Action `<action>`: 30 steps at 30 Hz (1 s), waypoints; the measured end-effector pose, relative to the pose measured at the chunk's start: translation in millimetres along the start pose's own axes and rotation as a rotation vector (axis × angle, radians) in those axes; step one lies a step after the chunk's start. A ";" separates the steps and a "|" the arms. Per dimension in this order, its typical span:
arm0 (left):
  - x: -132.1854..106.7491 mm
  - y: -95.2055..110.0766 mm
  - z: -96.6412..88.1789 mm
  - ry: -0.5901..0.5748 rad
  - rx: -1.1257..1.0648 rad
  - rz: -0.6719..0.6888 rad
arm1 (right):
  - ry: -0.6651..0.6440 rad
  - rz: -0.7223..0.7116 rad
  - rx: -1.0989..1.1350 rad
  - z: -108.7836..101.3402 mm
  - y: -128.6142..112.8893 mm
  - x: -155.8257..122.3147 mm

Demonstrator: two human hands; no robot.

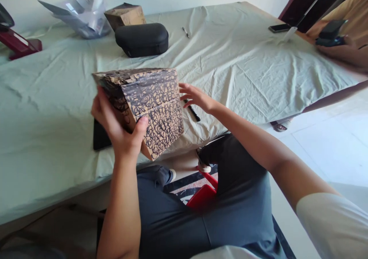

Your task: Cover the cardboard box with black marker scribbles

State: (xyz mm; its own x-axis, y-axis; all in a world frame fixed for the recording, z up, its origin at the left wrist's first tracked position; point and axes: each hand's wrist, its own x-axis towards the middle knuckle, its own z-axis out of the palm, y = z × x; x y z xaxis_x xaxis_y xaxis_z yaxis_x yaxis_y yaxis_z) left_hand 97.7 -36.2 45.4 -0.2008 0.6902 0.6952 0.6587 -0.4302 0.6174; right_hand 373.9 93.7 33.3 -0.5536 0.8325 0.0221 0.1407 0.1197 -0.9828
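A brown cardboard box (158, 109) covered in black scribbled loops is held tilted over the near edge of the cloth-covered table. My left hand (123, 128) grips its left side, the thumb on the scribbled face and the fingers around the far side. My right hand (197, 98) is beside the box's right edge, fingers stretched out and apart; whether the fingertips touch the box I cannot tell. Just below that hand lies a black pen or marker (193, 112), partly hidden. Behind my left hand a flat black object (100, 135) lies on the cloth, mostly covered by the box.
Farther back stand a black zip case (142, 40), another cardboard box (130, 15) and a clear plastic container (86, 21). A pen (186, 32) and a phone (279, 28) lie beyond. At right, a person (345, 32) holds a dark object. A dark red stand (21, 46) is far left.
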 end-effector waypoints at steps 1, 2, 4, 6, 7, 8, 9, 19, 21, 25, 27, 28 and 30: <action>-1.6 7.1 -2.6 0.056 0.049 0.063 | 0.066 0.049 -0.185 -5.1 0.4 2.5; -3.3 14.8 -5.2 0.066 0.111 0.070 | 0.126 0.110 -0.382 -8.8 1.8 4.9; -6.2 30.8 -9.5 0.058 0.209 0.075 | 0.172 0.253 -0.731 -10.2 7.4 8.8; -8.3 45.2 -11.0 0.027 0.302 0.079 | 0.147 0.362 -0.930 -4.5 14.6 11.1; -9.0 50.9 -10.6 0.008 0.335 0.066 | 0.135 0.385 -0.983 -0.2 17.7 11.9; -9.6 55.4 -9.8 -0.008 0.357 0.047 | 0.130 0.387 -1.020 4.3 20.1 12.4; -10.0 58.4 -8.6 -0.017 0.365 0.024 | 0.132 0.379 -1.048 8.4 21.5 13.0; -13.6 55.9 -2.3 -0.004 0.409 -0.003 | 0.200 0.370 -0.866 13.7 18.1 23.0; -13.9 57.2 -1.1 -0.004 0.399 -0.008 | 0.191 0.358 -0.870 12.6 16.8 21.7; -13.7 57.5 1.2 -0.014 0.417 -0.025 | 0.198 0.317 -0.855 11.8 12.0 16.6; -14.0 56.6 1.7 -0.014 0.405 -0.030 | 0.210 0.294 -0.851 12.6 10.9 14.4; -14.3 56.2 1.7 -0.014 0.388 -0.037 | 0.212 0.293 -0.853 13.3 10.9 13.8; -15.0 55.5 1.4 -0.025 0.366 -0.074 | 0.198 0.317 -0.864 14.7 11.6 13.7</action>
State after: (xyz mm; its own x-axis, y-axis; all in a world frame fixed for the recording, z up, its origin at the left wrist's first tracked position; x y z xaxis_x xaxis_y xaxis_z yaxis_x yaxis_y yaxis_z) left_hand 138.3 -69.6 68.7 -0.2429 0.7280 0.6411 0.8595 -0.1449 0.4902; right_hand 355.8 98.6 19.6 -0.2465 0.9624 -0.1137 0.8650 0.1656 -0.4736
